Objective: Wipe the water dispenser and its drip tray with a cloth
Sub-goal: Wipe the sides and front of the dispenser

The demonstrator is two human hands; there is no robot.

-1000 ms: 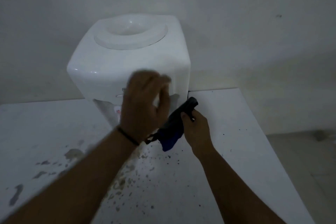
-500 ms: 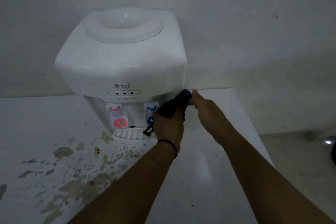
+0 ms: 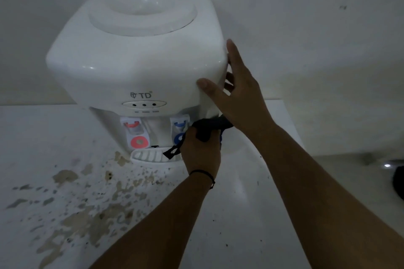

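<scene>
Both hands busy: left hand [image 3: 200,154] grips cloth [image 3: 211,126].

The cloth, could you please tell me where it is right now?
In the head view, the dark cloth is bunched in the left hand, right of centre, beside the blue tap and above the drip tray.

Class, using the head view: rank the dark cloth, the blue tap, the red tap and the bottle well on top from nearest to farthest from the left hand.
From the left hand:
1. Dark cloth, gripped in it.
2. Blue tap, just beside its knuckles.
3. Red tap, further left.
4. Bottle well, up top.
</scene>
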